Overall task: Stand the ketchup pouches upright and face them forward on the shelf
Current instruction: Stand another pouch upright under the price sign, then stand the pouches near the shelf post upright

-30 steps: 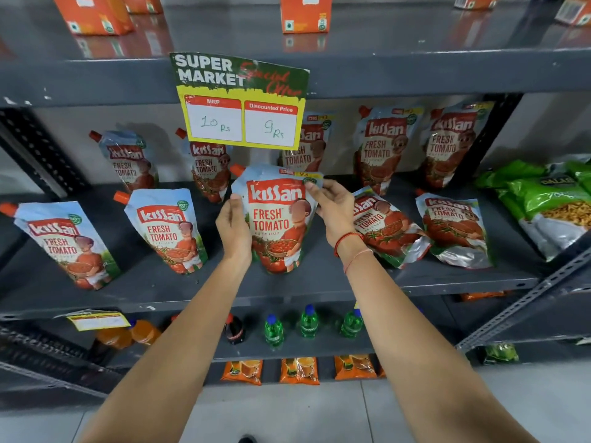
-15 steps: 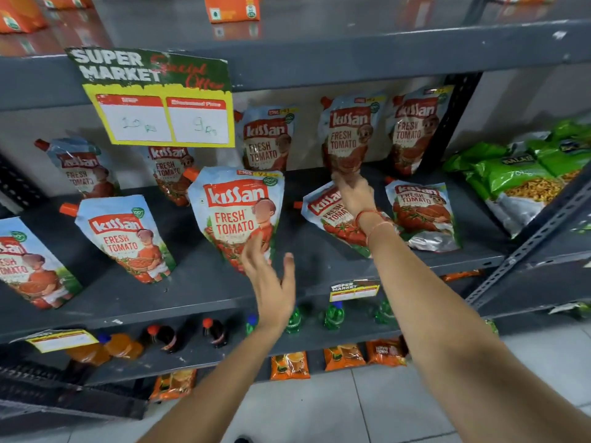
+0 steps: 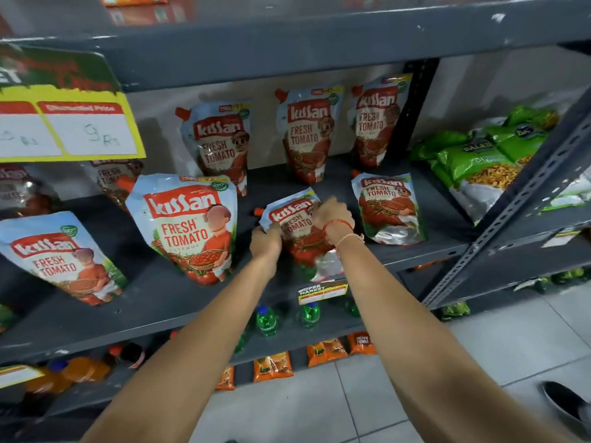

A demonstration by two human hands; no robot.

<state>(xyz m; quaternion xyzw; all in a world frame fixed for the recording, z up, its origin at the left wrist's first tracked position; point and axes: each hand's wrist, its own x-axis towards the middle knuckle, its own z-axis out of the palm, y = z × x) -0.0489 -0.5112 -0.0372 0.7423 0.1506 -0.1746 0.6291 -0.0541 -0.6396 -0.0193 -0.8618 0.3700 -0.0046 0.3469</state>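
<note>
Several blue-and-red Kissan ketchup pouches stand on the grey shelf [image 3: 166,295]. One pouch [image 3: 295,228] lies tilted back in the front row, spout to the left. My left hand [image 3: 265,240] grips its left edge and my right hand [image 3: 329,215] grips its upper right side. To its left an upright pouch [image 3: 188,225] faces forward. Another pouch [image 3: 388,207] lies flat to the right. Three pouches lean upright along the back wall, the middle one [image 3: 308,135] behind my hands.
Green snack bags [image 3: 476,161] fill the adjoining shelf on the right behind a slanted metal brace [image 3: 511,215]. A yellow price card [image 3: 68,123] hangs from the shelf above at left. Green and orange bottles and orange packets sit on lower shelves.
My left hand let go of the upright centre pouch and moved right. Both hands have taken hold of the tilted pouch. The view has shifted right.
</note>
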